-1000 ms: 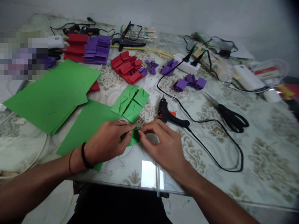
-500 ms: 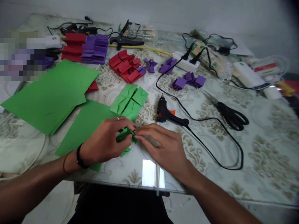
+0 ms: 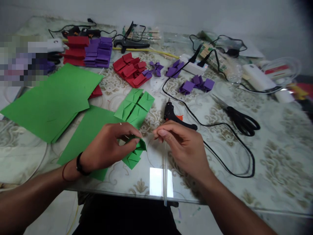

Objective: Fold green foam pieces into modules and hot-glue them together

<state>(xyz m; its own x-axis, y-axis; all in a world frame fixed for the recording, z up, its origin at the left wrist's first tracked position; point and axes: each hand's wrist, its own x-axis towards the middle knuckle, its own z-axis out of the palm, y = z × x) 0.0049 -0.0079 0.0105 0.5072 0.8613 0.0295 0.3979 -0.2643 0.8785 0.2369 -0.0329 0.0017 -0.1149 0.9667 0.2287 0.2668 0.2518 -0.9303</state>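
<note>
My left hand [image 3: 112, 143] pinches a small folded green paper piece [image 3: 141, 145] between thumb and fingers, just above the table. Below and behind it lie other folded green papers, one a creased sheet [image 3: 135, 106] with a slit between its flaps, another a flat creased part [image 3: 132, 161]. My right hand [image 3: 182, 143] is apart from the paper, to its right, with thumb and fingertips pressed together; whether anything is between them I cannot make out. Right behind that hand lies a black hot glue gun [image 3: 170, 112], its handle partly covered by my fingers.
Large green sheets [image 3: 53, 101] lie at left. Farther back are red folded papers [image 3: 129, 69] and purple ones [image 3: 99, 52]. Black-handled scissors [image 3: 242, 120] and a looping black cord [image 3: 253, 163] lie at right. A power strip [image 3: 194, 67] sits behind; a translucent stick [image 3: 165, 176] lies at the front edge.
My right hand has drawn away from the green piece, rightward and slightly up, fingertips still together. My left hand keeps hold of the piece, which now shows more fully.
</note>
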